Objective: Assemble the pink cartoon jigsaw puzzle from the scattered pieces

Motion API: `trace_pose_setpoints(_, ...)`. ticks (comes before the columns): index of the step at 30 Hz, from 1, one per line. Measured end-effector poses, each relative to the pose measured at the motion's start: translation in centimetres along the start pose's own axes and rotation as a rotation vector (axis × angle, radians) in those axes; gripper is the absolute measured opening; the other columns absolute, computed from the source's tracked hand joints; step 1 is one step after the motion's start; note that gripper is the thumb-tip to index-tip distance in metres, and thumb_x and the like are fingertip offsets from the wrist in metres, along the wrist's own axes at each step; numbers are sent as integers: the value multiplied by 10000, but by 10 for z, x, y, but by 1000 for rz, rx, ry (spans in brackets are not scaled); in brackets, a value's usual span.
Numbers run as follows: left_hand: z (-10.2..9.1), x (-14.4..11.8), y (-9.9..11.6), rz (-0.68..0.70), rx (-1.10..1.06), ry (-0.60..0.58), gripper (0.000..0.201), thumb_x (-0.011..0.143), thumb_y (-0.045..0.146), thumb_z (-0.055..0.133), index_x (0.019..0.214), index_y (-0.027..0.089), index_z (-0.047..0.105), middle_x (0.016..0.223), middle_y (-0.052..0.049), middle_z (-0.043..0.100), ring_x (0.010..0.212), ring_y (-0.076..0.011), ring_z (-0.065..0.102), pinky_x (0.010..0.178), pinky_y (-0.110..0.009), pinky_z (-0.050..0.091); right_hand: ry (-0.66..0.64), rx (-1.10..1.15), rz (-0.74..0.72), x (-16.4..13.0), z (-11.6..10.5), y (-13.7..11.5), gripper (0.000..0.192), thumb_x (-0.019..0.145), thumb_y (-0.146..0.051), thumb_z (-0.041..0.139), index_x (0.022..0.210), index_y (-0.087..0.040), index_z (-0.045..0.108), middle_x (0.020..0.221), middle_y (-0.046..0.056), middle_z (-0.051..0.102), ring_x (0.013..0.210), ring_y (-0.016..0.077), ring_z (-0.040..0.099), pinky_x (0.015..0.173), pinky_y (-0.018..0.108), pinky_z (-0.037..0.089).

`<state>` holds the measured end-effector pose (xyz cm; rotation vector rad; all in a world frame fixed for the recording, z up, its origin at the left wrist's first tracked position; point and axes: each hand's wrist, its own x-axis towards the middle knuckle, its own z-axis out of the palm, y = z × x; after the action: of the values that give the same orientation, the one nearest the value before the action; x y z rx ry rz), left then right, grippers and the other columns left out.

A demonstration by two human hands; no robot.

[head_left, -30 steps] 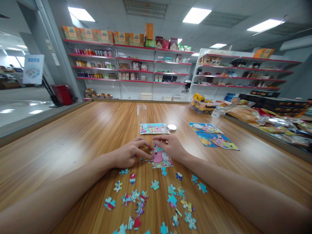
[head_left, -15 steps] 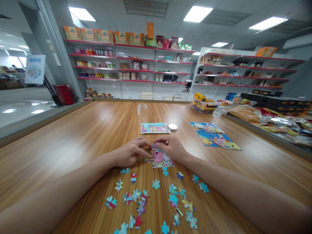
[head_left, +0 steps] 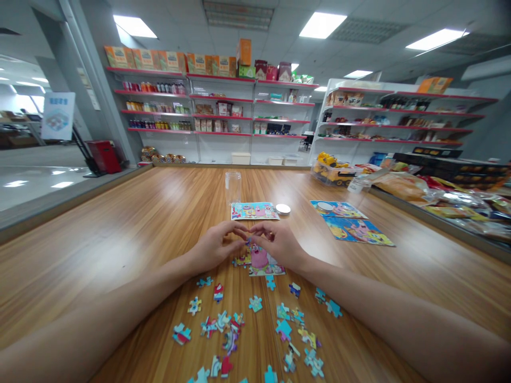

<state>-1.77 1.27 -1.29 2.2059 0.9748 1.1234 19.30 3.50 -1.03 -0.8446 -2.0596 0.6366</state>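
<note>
On the worktop [head_left: 120, 234] the joined puzzle section [head_left: 261, 261] lies at the middle, with the left hand [head_left: 215, 247] at its left edge and the right hand [head_left: 279, 244] at its right. Loose pieces [head_left: 255, 324] are scattered nearer the person. Behind the section lie a puzzle card [head_left: 254, 210], a jar [head_left: 232, 187] and, right of the card, a lid [head_left: 283, 209]; two more cards [head_left: 351, 223] lie further right.

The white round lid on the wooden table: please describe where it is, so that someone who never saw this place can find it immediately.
On the long wooden table, look beyond both hands to the small finished puzzle picture lying flat near the clear jar. The white lid lies just off that picture's right edge. It is the only plain white disc there; everything around it is colourful or transparent.
</note>
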Motion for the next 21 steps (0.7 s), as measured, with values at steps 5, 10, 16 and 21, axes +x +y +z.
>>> trace_pose_setpoints(5,9,3,0,-182,-128,9,223,834,251,632,1034,154,612,846,-47,714,713,-162,655,621,-244,484,-3,-15,13,0,2,0,139,846,-232,674,954,-161,723,791,33,699,653,140,571,573,246,413)
trace_pose_setpoints(10,9,2,-5,-217,-34,7,245,824,240,619,1046,160,685,814,-37,711,679,-152,628,618,-237,482,50,-111,39,-1,1,3,152,854,-158,596,951,-156,713,770,33,696,668,151,590,600,255,424)
trace_pose_setpoints(16,9,1,-11,-227,72,14,221,834,238,592,984,162,736,790,-40,719,675,-160,628,611,-235,480,8,-257,35,-4,-2,7,177,773,-98,628,909,-166,717,813,40,710,736,176,631,669,273,461)
trace_pose_setpoints(21,5,3,-17,-239,150,57,203,834,229,593,981,155,712,809,-37,730,726,-175,670,690,-261,524,-71,-230,66,-4,-1,15,194,757,-107,654,927,-172,721,854,50,709,775,182,639,696,286,486)
